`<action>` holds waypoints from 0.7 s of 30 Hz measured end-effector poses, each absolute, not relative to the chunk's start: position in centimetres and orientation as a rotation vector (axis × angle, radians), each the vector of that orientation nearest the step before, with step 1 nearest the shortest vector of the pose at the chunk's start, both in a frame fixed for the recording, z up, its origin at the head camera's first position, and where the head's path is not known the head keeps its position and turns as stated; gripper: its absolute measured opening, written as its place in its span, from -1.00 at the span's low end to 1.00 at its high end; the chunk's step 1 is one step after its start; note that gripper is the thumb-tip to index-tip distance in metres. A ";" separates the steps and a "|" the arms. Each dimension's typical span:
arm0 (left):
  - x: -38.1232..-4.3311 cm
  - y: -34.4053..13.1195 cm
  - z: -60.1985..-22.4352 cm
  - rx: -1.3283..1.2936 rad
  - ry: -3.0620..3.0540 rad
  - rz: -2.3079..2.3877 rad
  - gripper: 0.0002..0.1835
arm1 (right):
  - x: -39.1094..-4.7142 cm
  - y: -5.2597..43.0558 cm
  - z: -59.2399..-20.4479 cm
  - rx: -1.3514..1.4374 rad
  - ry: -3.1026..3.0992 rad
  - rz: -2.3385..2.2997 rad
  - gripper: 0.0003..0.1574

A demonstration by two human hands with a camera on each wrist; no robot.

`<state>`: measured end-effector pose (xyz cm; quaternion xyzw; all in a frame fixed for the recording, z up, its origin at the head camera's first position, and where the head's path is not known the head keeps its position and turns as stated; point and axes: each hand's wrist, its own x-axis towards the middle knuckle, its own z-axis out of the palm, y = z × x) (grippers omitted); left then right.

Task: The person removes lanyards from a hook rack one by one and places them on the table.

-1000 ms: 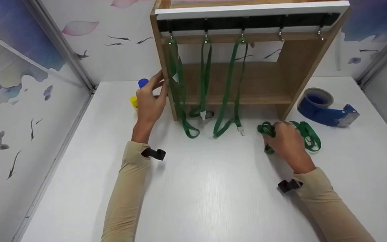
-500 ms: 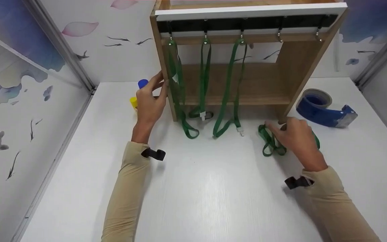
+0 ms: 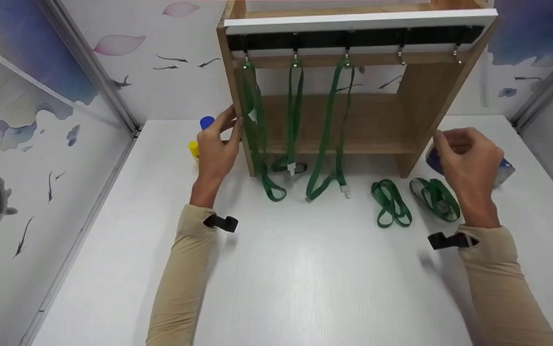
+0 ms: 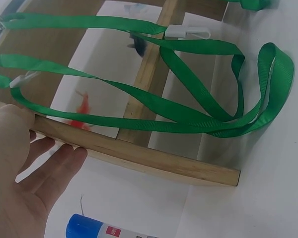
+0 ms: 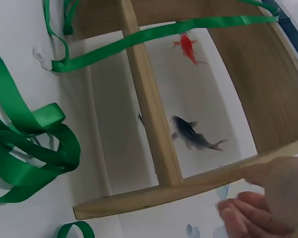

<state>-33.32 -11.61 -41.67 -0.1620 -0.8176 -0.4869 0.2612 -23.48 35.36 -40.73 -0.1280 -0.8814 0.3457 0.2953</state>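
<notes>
A wooden rack stands at the back, with green lanyards hanging from its three left hooks, the middle one a lanyard with a white clip. My left hand grips its left side panel, thumb at the front edge and fingers along the outer face. My right hand is up at the right side panel, thumb by its front edge, the blurred fingers loosely bent outside it. Two folded lanyards lie on the table: one lanyard on the left, another lanyard below my right hand.
Two hooks on the right, one hook among them, bear nothing. A blue tape dispenser stands partly hidden behind my right hand. Behind my left hand are a blue-capped tube and a yellow object. Printed walls enclose the white table.
My right hand has let go of the folded lanyards, leaving them apart on the table, and has moved up and right to the rack's right panel. My left hand stays put.
</notes>
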 end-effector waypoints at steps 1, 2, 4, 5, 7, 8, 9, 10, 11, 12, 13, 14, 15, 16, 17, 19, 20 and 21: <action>-33.3 -11.6 -41.7 -0.433 -2.217 -1.317 -0.49 | -23.7 35.3 -40.7 -0.348 -2.304 0.931 -0.39; -33.3 -11.6 -41.7 -0.428 -2.221 -1.316 -0.49 | -23.9 35.3 -40.7 -0.352 -2.261 0.944 -0.39; -33.4 -11.7 -41.7 -0.419 -2.229 -1.315 -0.49 | -24.3 35.1 -40.7 -0.355 -2.197 0.961 -0.41; -33.4 -11.7 -41.7 -0.413 -2.230 -1.311 -0.49 | -24.4 35.0 -40.8 -0.347 -2.173 0.969 -0.42; -33.3 -11.7 -41.7 -0.400 -2.226 -1.304 -0.50 | -24.7 34.8 -40.9 -0.325 -2.136 0.980 -0.44; -33.3 -11.7 -41.7 -0.395 -2.227 -1.300 -0.50 | -24.8 34.7 -41.0 -0.323 -2.128 0.981 -0.45; -33.3 -11.6 -41.7 -0.395 -2.228 -1.297 -0.50 | -24.8 34.6 -41.0 -0.323 -2.123 0.979 -0.44; -33.3 -11.6 -41.8 -0.395 -2.229 -1.292 -0.50 | -24.9 34.5 -41.1 -0.317 -2.121 0.975 -0.44; -33.3 -11.6 -41.8 -0.396 -2.231 -1.289 -0.50 | -25.0 34.4 -41.2 -0.310 -2.123 0.975 -0.45; -33.3 -11.6 -41.8 -0.395 -2.234 -1.291 -0.50 | -25.1 34.4 -41.2 -0.303 -2.127 0.974 -0.45; -33.3 -11.5 -41.8 -0.396 -2.236 -1.291 -0.50 | -25.2 34.3 -41.3 -0.297 -2.133 0.972 -0.46; -33.3 -11.5 -41.8 -0.396 -2.238 -1.291 -0.50 | -25.3 34.3 -41.4 -0.293 -2.141 0.975 -0.47; -33.3 -11.5 -41.8 -0.396 -2.240 -1.296 -0.50 | -25.4 34.2 -41.5 -0.288 -2.150 0.979 -0.49; -33.3 -11.6 -41.8 -0.395 -2.240 -1.296 -0.50 | -25.4 34.2 -41.6 -0.274 -2.156 0.984 -0.51; -33.3 -11.6 -41.8 -0.395 -2.238 -1.298 -0.50 | -25.5 34.2 -41.7 -0.262 -2.163 0.987 -0.52; -33.3 -11.7 -41.7 -0.398 -2.232 -1.301 -0.50 | -25.7 34.1 -42.0 -0.248 -2.172 0.985 -0.54; -33.3 -11.7 -41.7 -0.399 -2.230 -1.302 -0.50 | -25.7 34.1 -42.1 -0.241 -2.174 0.980 -0.54; -33.3 -11.8 -41.7 -0.404 -2.224 -1.305 -0.50 | -25.8 34.1 -42.2 -0.229 -2.170 0.977 -0.55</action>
